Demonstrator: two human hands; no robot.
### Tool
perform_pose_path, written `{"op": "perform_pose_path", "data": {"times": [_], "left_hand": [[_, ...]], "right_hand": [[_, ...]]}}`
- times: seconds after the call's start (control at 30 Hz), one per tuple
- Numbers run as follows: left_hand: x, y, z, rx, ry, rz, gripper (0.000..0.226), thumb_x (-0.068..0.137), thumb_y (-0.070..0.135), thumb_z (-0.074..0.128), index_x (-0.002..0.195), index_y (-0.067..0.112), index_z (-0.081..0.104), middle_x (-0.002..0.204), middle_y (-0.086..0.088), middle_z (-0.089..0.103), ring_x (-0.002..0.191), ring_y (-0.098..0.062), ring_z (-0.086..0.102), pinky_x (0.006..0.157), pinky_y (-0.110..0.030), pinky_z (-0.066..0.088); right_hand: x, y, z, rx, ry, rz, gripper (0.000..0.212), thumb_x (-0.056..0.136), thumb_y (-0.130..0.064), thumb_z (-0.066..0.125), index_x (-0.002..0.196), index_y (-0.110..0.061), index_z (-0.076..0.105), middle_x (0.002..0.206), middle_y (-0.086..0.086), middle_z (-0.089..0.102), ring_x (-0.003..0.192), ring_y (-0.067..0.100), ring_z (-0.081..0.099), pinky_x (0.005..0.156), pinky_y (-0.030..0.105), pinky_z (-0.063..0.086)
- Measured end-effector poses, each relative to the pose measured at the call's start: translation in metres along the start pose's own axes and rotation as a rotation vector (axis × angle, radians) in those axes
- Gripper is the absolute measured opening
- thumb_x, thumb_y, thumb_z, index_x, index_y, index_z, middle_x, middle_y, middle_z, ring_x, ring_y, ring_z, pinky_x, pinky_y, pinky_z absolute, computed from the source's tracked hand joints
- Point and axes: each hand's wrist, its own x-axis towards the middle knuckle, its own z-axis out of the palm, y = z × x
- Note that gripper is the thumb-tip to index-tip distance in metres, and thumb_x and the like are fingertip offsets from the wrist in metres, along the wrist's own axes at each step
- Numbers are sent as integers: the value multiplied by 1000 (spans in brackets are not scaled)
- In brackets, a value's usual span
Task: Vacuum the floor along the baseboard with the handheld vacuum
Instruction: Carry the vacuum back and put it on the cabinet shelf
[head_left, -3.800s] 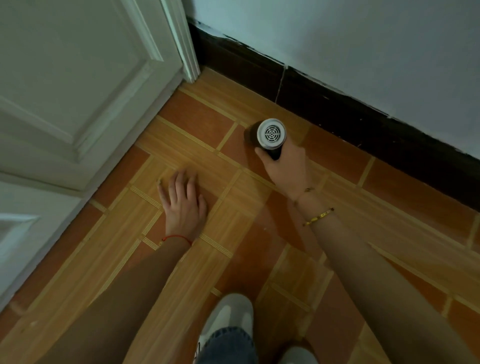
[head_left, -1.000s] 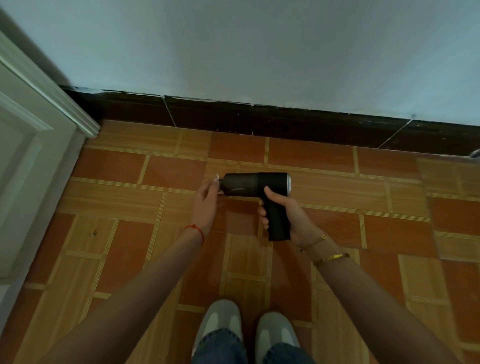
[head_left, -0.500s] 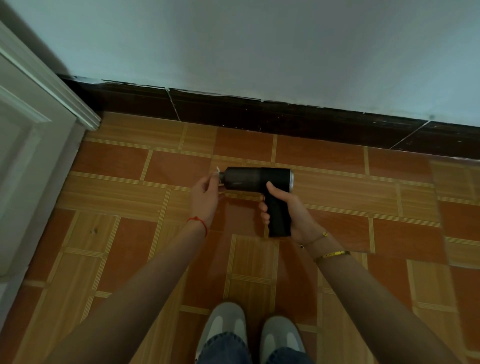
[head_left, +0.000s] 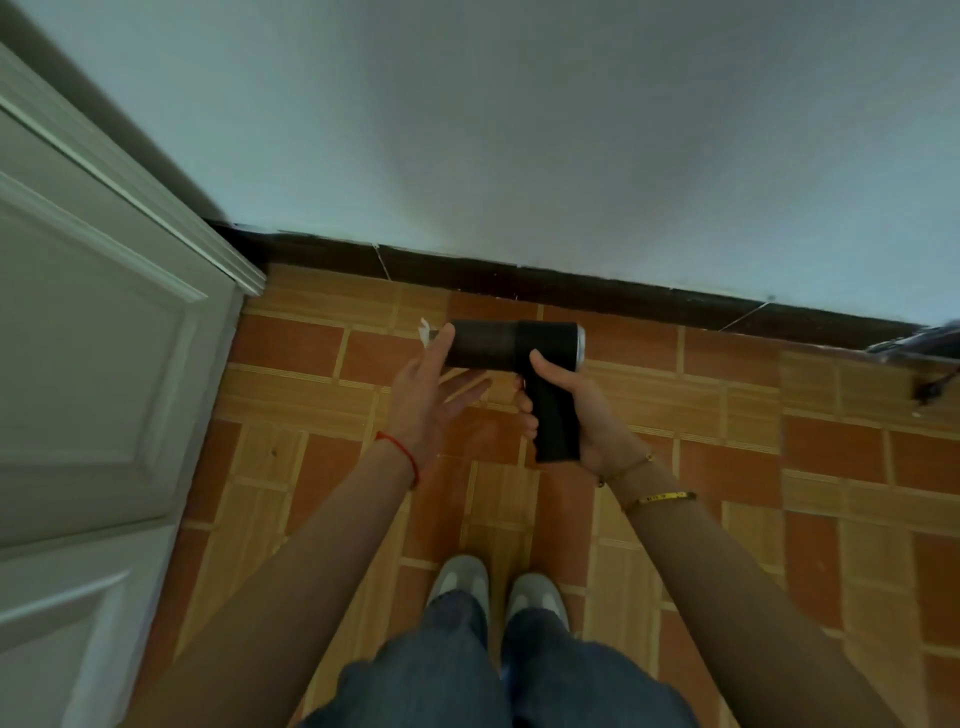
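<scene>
My right hand (head_left: 576, 410) grips the handle of the black handheld vacuum (head_left: 514, 345), whose barrel lies level with its nozzle end pointing left. My left hand (head_left: 428, 395) is at that nozzle end with fingers spread, its thumb against the barrel's tip. A small white scrap (head_left: 425, 331) shows just past the thumb; whether it is held I cannot tell. The dark baseboard (head_left: 571, 286) runs along the foot of the pale wall, beyond the vacuum. The floor (head_left: 727, 395) is orange and tan tile.
A white panelled door (head_left: 98, 364) fills the left side, its frame meeting the baseboard at the corner. A dark object (head_left: 930, 348) lies on the floor at the right edge by the baseboard. My two grey shoes (head_left: 498, 592) stand below the hands.
The view has tilted up and shows more wall. My left hand's fingers have spread open below the nozzle end. The vacuum stays level in my right hand.
</scene>
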Motion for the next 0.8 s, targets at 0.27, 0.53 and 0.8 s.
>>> {"op": "perform_pose_path", "data": {"times": [0.27, 0.53, 0.8], "left_hand": [[-166, 156, 67, -89, 51, 25, 33, 92, 18, 68, 120, 3, 60, 111, -14, 70, 103, -30, 72, 87, -34, 61], [-336, 298, 130, -56, 113, 92, 29, 91, 17, 69, 115, 2, 63, 108, -15, 71, 92, -24, 75, 79, -29, 62], [-454, 373, 163, -27, 142, 121, 21, 93, 18, 68, 108, 4, 63, 99, -10, 72, 83, -16, 75, 71, -25, 60]], "right_hand": [[-170, -126, 117, -20, 52, 35, 28, 89, -34, 64, 88, -6, 62, 74, 8, 60, 59, 19, 57, 58, 27, 53], [-339, -233, 222, -131, 120, -3, 30, 88, -34, 67, 95, -5, 62, 75, 9, 64, 61, 20, 62, 60, 30, 54], [-452, -291, 281, -251, 185, -55, 24, 91, -33, 62, 89, -9, 62, 75, 7, 67, 63, 17, 64, 55, 22, 55]]}}
